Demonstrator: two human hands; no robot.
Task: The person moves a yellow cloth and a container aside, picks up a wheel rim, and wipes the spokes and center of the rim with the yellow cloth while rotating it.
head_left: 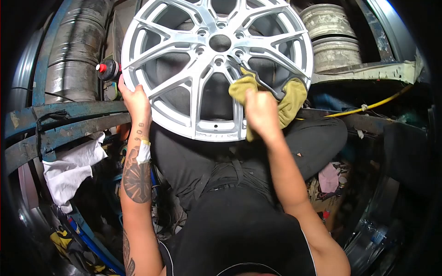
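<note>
**2 hands on a silver alloy wheel: 1 steadies, 1 wipes**

Head view: the left hand [133, 97] is wrapped around the rim edge on the left side of the alloy wheel [202, 50], fingers curled over the lip and holding it steady. The right hand [260, 112] is closed on a yellow-green cloth [290, 99], pressing it against the lower right spokes, just below the hub bore. The wheel stands upright on the person's lap, face toward the camera, resting against black trousers [193, 161]. 1 end of the cloth is pushed through a gap between 2 spokes and hangs out on the far side (how far it goes behind the spoke I cannot tell).

Just beside the left hand, touching or nearly touching the rim, sits a dark spray can with a red cap [107, 70]. A white rag [69, 168] hangs over a blue metal bar on the left. 2 worn steel rims [331, 34] are stacked behind the wheel at upper right, and a yellow cord [368, 106] runs along the right.

To wipe well here, in my judgement, the left grip should stay firm so the wheel does not roll, while the cloth is drawn along each spoke edge and into the recess, refolded when soiled.
</note>
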